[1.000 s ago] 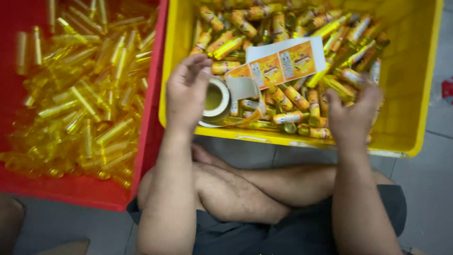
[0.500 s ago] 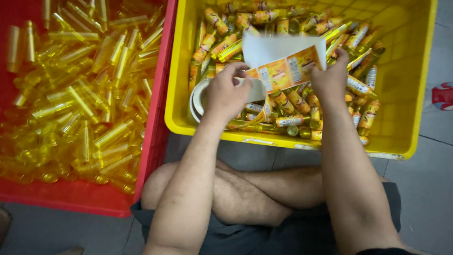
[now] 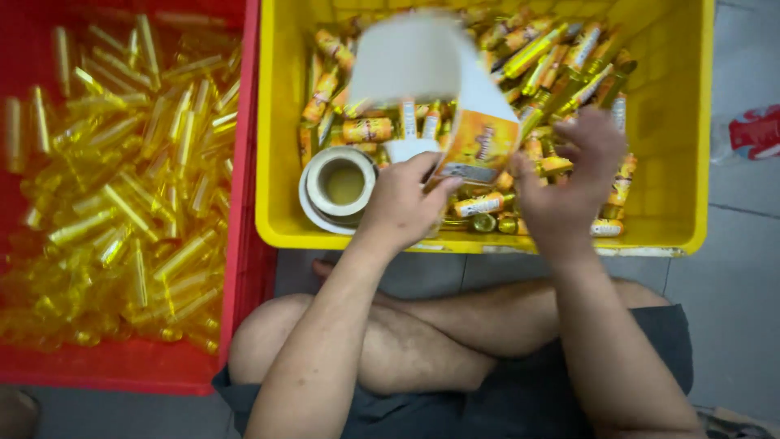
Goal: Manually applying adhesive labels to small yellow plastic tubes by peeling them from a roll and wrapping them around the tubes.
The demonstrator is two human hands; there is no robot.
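I sit cross-legged on a grey tiled floor (image 3: 731,276). Directly on it, before my knees, stands a yellow crate (image 3: 674,122); a red crate (image 3: 122,366) sits just beside it (to my left), their walls nearly touching.

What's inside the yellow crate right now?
The yellow crate holds a heap of labelled small bottles, a tape-like roll, and a label strip the left hand lifts. Whatever lies beneath the strip and hands is hidden.
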